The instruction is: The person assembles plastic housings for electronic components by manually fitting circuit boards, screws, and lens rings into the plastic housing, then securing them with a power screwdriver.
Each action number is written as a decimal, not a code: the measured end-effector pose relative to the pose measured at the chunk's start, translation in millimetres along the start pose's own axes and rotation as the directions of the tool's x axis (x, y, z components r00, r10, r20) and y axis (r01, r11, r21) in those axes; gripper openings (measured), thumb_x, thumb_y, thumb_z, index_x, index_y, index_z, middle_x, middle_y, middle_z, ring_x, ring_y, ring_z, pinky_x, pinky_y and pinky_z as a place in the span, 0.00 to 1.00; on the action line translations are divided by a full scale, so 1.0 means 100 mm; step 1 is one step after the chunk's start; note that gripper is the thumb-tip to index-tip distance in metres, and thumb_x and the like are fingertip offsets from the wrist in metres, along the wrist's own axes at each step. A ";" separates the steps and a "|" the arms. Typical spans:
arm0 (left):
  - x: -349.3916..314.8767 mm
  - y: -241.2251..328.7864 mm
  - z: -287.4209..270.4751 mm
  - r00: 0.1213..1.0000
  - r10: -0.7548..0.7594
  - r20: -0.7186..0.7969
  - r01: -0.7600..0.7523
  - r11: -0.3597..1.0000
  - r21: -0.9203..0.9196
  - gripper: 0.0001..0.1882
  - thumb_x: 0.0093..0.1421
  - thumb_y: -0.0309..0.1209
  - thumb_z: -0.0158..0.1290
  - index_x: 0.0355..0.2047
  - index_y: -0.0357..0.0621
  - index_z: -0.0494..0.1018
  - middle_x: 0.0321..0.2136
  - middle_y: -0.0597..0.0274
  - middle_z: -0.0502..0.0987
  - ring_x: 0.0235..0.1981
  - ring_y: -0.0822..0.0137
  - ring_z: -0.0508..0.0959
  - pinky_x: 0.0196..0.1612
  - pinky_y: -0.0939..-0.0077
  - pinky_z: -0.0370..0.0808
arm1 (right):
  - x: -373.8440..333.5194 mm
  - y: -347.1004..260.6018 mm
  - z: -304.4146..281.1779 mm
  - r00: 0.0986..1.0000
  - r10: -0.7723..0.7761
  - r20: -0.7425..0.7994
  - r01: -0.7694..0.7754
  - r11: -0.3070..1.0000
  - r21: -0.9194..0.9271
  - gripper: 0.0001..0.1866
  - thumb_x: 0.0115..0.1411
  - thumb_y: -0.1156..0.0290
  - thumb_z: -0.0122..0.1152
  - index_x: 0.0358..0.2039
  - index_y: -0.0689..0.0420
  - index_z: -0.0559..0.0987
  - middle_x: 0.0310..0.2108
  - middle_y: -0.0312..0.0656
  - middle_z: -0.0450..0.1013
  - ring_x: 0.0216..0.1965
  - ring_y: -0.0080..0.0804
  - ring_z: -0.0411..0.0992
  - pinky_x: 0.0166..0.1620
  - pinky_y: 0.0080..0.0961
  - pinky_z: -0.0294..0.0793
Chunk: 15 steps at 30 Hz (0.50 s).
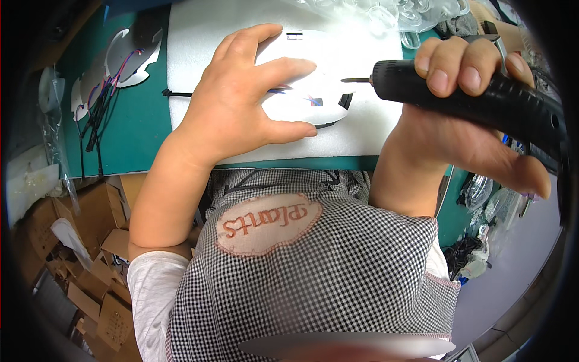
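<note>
A black-and-white checked cloth apron (313, 289) fills the near side, bearing a pale stitched patch (268, 224) with a scalloped outline. At the near left, brown cardboard boxes (111, 317) lie jumbled below the table (139, 145), whose smooth surface is green. A white, finely grained foam sheet (374, 136) lies on it, and on the sheet, at the middle, is a rounded white housing (289, 110) with thin coloured wires and small black parts. Left of the sheet sits a curved pale shell (90, 87) with red, blue and black wires (113, 84). Glossy clear plastic bags (416, 15) holding coiled tubing lie at the far right.

The right hand (443, 130) is wrapped around a black cylindrical power screwdriver (512, 110), thumb extended; its slim bit (356, 80) points left, and glare hides whether it touches anything. The left hand (238, 96) spans and holds the housing, thumb along the near edge, index finger laid across the top, other fingers bent toward the far edge.
</note>
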State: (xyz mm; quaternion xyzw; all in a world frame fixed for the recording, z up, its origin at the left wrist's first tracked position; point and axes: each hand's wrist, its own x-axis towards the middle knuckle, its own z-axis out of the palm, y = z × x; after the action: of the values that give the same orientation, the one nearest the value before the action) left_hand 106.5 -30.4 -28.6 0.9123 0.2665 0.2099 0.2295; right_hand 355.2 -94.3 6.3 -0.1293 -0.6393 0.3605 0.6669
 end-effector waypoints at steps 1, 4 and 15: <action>0.00 0.00 0.01 1.000 0.005 0.001 -0.005 1.000 -0.005 0.36 0.29 0.41 0.72 0.46 0.56 0.80 0.55 0.47 0.67 0.56 0.48 0.68 0.58 0.58 0.68 | 0.00 0.01 -0.03 1.000 0.002 -0.002 -0.002 1.000 0.000 0.58 0.38 0.16 0.51 0.53 0.56 0.74 0.34 0.40 0.71 0.30 0.32 0.70 0.35 0.30 0.67; 0.00 0.00 0.02 1.000 0.002 0.006 -0.002 1.000 -0.007 0.36 0.29 0.41 0.71 0.46 0.58 0.80 0.55 0.47 0.67 0.56 0.48 0.68 0.58 0.58 0.67 | 0.02 0.11 -0.15 0.994 0.077 0.071 -0.083 0.993 0.087 0.58 0.37 0.15 0.50 0.52 0.56 0.74 0.33 0.41 0.73 0.30 0.34 0.73 0.34 0.29 0.70; -0.02 0.00 0.04 1.000 0.011 -0.004 -0.011 1.000 0.005 0.36 0.29 0.41 0.71 0.46 0.58 0.80 0.55 0.48 0.67 0.55 0.48 0.69 0.58 0.58 0.67 | 0.04 0.33 -0.19 0.993 0.019 0.115 -0.029 0.996 0.085 0.61 0.37 0.13 0.43 0.52 0.58 0.73 0.34 0.44 0.73 0.29 0.36 0.74 0.35 0.32 0.75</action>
State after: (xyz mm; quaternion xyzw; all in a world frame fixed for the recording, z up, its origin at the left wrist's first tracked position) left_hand 107.2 -32.3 -32.5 0.9138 0.2627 0.2124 0.2256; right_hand 362.8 -63.5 -14.4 -0.0874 -0.6584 0.4027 0.6299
